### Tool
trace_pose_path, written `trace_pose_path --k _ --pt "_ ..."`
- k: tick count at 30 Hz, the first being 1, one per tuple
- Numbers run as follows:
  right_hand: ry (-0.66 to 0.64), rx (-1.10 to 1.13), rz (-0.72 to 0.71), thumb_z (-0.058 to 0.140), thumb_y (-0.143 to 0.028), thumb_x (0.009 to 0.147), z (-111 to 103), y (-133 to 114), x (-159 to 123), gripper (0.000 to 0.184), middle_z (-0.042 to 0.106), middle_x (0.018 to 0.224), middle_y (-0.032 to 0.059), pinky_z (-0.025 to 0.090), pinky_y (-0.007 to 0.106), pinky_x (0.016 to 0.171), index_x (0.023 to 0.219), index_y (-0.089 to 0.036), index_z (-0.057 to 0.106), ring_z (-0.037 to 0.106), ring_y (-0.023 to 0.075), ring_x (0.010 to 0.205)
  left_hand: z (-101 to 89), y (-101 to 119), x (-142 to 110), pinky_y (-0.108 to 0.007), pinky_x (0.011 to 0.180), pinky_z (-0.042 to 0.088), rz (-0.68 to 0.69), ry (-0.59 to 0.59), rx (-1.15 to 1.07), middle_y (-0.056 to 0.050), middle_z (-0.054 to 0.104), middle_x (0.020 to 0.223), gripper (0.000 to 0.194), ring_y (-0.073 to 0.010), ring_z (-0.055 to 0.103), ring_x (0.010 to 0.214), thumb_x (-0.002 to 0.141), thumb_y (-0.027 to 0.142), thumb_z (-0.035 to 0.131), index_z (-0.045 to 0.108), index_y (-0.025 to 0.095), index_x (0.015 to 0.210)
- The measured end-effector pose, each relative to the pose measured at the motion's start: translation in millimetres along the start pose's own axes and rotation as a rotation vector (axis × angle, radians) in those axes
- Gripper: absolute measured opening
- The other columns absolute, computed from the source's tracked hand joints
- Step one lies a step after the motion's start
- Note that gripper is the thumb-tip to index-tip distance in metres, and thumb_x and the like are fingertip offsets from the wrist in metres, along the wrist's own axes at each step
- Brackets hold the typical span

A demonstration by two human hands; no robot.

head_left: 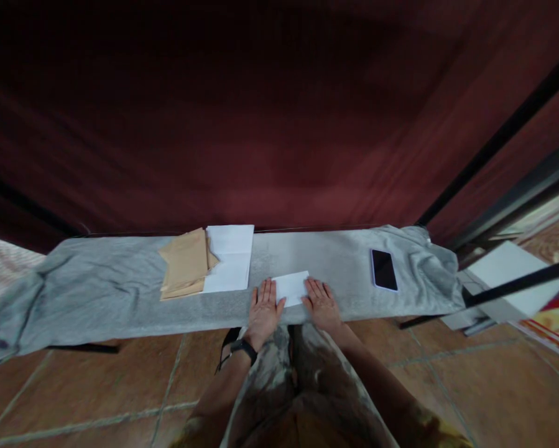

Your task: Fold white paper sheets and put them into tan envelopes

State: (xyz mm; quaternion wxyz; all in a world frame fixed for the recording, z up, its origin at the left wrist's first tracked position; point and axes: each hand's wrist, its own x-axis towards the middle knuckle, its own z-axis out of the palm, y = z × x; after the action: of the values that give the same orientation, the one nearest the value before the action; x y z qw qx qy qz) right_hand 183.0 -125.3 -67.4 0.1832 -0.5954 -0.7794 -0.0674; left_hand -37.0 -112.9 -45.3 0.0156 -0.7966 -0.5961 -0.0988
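A small folded white paper (pixel 292 287) lies on the grey cloth (pixel 120 292) near its front edge. My left hand (pixel 263 310) lies flat with fingers stretched out, pressing the paper's left edge. My right hand (pixel 321 303) lies flat the same way on the paper's right edge. A black band sits on my left wrist.
A stack of tan envelopes (pixel 186 262) and white sheets (pixel 229 257) lie to the left on the cloth. A dark phone (pixel 384 269) lies to the right. Dark red curtain hangs behind. White boards (pixel 507 280) and a black bar stand at the right over a tiled floor.
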Motion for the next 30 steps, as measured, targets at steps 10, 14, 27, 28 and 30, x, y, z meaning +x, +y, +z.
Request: trace_pose_path --k 10,14,27,28,30 --pt "-0.019 0.001 0.018 0.037 -0.038 0.107 -6 2 -4 0.053 0.048 0.155 0.0113 0.026 0.044 0.122 0.154 -0.015 0.041 0.045 0.0245 0.143 -17.6 -5 -5 -0.051 0.119 0.034 0.189 -0.18 0.072 -0.019 0.046 0.156 0.049 -0.0285 0.04 0.147 0.101 0.028 0.042 0.048 0.014 0.148" --pt "-0.055 0.05 0.031 0.041 -0.042 0.105 -7 2 -3 0.056 0.045 0.157 0.0117 0.024 0.045 0.123 0.154 -0.013 0.041 0.043 0.0256 0.145 -21.6 8 -1 -0.046 0.114 0.041 0.226 -0.271 0.123 -0.022 0.051 0.15 0.052 -0.0283 0.047 0.142 0.093 0.006 0.043 0.051 0.013 0.144" --pt "-0.06 0.661 0.224 0.049 -0.03 0.095 -36 16 14 0.028 0.077 0.109 0.0073 0.051 0.038 0.096 0.107 -0.022 0.073 0.07 0.0218 0.103 -62.1 -10 23 -0.03 0.084 0.052 -0.041 -0.027 -0.532 -0.006 0.076 0.096 0.018 -0.0205 0.07 0.089 0.093 0.027 0.056 0.073 0.022 0.098" --pt "-0.062 0.674 0.256 0.048 -0.032 0.096 -38 16 18 0.028 0.078 0.098 0.0062 0.053 0.033 0.085 0.102 -0.021 0.073 0.071 0.0207 0.092 -63.2 -13 27 -0.029 0.078 0.051 -0.112 0.021 -0.677 -0.004 0.076 0.088 0.016 -0.0196 0.069 0.082 0.089 0.03 0.06 0.073 0.022 0.094" --pt "-0.066 0.658 0.295 0.046 -0.037 0.098 -43 15 28 0.03 0.075 0.082 0.0033 0.051 0.026 0.07 0.094 -0.021 0.071 0.069 0.0182 0.077 -62.9 -18 37 -0.026 0.068 0.049 -0.229 0.094 -0.859 0.0 0.071 0.075 0.017 -0.0174 0.065 0.07 0.084 0.035 0.065 0.072 0.021 0.09"
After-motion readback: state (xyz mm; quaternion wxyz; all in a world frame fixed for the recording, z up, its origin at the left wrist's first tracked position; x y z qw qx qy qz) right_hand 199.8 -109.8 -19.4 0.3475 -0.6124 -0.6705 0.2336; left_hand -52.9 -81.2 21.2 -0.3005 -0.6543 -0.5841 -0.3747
